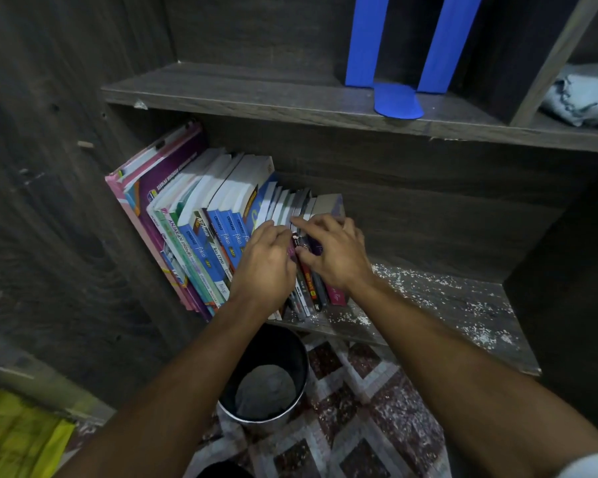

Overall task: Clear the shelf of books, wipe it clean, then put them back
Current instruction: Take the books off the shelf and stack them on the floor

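Note:
A row of books leans leftward at the left end of the lower dark wooden shelf. My left hand lies over the thin books in the middle of the row, fingers curled onto their spines. At the row's right end, my right hand pinches several thin books between thumb and fingers. White crumbs and dust cover the bare shelf board to the right of the books.
A black bin with grey stuff inside stands on the patterned tiled floor below the shelf. Blue bookends stand on the upper shelf. A grey cloth lies in the upper right compartment. Yellow fabric lies at bottom left.

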`<state>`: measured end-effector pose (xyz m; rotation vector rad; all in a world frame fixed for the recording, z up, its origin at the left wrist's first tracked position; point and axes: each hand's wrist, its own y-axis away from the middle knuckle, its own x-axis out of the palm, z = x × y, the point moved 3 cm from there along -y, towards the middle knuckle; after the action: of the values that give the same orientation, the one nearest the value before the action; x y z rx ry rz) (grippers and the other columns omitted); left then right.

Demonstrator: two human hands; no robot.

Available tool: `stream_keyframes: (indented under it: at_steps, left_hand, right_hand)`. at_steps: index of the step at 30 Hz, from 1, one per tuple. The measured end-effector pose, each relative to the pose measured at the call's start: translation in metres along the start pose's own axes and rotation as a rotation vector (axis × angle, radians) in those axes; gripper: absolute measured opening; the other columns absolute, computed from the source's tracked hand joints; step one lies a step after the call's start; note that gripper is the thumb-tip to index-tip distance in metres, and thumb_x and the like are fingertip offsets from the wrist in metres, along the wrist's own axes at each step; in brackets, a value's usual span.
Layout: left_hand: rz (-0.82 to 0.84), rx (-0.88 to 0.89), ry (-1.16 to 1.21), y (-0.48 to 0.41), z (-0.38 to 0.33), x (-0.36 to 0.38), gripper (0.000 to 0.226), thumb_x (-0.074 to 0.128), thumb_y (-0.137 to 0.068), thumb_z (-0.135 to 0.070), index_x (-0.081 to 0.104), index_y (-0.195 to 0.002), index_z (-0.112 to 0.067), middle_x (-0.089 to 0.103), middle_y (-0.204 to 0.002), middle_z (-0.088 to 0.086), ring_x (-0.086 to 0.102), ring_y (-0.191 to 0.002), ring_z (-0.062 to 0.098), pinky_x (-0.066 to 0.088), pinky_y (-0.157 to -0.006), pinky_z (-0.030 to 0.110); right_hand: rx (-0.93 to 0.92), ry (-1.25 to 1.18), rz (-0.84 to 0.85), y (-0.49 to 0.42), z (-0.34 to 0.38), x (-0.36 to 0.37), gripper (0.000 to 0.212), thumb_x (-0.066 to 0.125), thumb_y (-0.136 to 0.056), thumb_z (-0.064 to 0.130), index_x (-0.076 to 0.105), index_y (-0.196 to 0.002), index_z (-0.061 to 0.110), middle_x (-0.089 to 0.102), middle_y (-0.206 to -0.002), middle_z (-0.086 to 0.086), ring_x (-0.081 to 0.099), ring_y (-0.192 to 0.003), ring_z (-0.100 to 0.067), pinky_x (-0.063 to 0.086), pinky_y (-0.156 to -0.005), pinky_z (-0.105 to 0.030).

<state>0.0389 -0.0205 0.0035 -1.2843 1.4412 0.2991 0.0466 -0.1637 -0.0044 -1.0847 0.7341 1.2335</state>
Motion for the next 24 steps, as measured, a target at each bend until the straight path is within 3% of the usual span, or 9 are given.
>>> stream_keyframes:
  at_steps: [4, 9, 14, 18, 21, 24]
  left_hand:
    - [0.004, -0.013, 0.005, 0.0, -0.002, -0.002, 0.044, 0.055, -0.086, 0.001, 0.055, -0.13, 0.002, 0.055, -0.131, 0.014, 0.035, -0.136, 0.027, 0.03, -0.113, 0.036]
    - [0.02, -0.025, -0.028, -0.002, -0.011, -0.005, 0.04, 0.058, -0.086, -0.001, 0.061, -0.126, -0.001, 0.055, -0.133, 0.014, 0.028, -0.141, 0.034, 0.03, -0.112, 0.044]
    - [-0.004, -0.009, -0.16, -0.004, -0.027, -0.012, 0.033, 0.057, -0.09, -0.015, 0.066, -0.121, -0.013, 0.064, -0.12, 0.006, 0.045, -0.116, 0.027, 0.035, -0.09, 0.038]
    - [0.014, -0.08, 0.093, -0.006, -0.037, -0.01, 0.035, 0.056, -0.092, -0.005, 0.062, -0.126, -0.008, 0.063, -0.12, 0.013, 0.06, -0.105, 0.025, 0.049, -0.091, 0.03]
    - [0.023, -0.295, 0.359, -0.008, -0.036, -0.006, 0.036, 0.057, -0.092, -0.004, 0.057, -0.128, -0.005, 0.066, -0.108, 0.008, 0.062, -0.09, 0.016, 0.043, -0.072, 0.008]
    - [0.084, -0.428, 0.523, -0.008, -0.033, 0.006, 0.04, 0.061, -0.089, -0.003, 0.054, -0.129, -0.003, 0.065, -0.096, 0.001, 0.058, -0.076, 0.005, 0.043, -0.064, 0.004]
  right_hand:
    - [-0.003, -0.021, 0.011, -0.001, -0.004, -0.003, 0.055, 0.053, -0.095, 0.049, 0.035, -0.147, 0.048, 0.043, -0.144, 0.008, 0.026, -0.136, -0.027, 0.025, -0.113, -0.055]
    - [-0.03, -0.112, -0.015, 0.007, -0.015, -0.008, 0.055, 0.058, -0.094, 0.045, 0.04, -0.146, 0.043, 0.046, -0.143, 0.01, 0.029, -0.132, -0.023, 0.038, -0.106, -0.045]
    - [-0.055, -0.203, 0.007, 0.014, -0.027, -0.013, 0.055, 0.063, -0.094, 0.039, 0.043, -0.145, 0.043, 0.036, -0.15, 0.003, 0.026, -0.137, -0.019, 0.033, -0.111, -0.038]
    - [-0.067, -0.224, 0.023, 0.016, -0.032, -0.016, 0.055, 0.065, -0.093, 0.036, 0.045, -0.144, 0.042, 0.027, -0.156, 0.001, 0.024, -0.14, -0.019, 0.027, -0.112, -0.034]
    - [-0.065, -0.246, 0.039, 0.015, -0.034, -0.016, 0.055, 0.066, -0.092, 0.033, 0.046, -0.142, 0.044, 0.024, -0.157, 0.002, 0.022, -0.141, -0.02, 0.027, -0.114, -0.037]
    - [-0.04, -0.355, 0.079, 0.015, -0.04, -0.019, 0.065, 0.07, -0.09, 0.018, 0.043, -0.144, 0.043, 0.02, -0.159, 0.005, 0.019, -0.142, -0.014, 0.034, -0.113, -0.03]
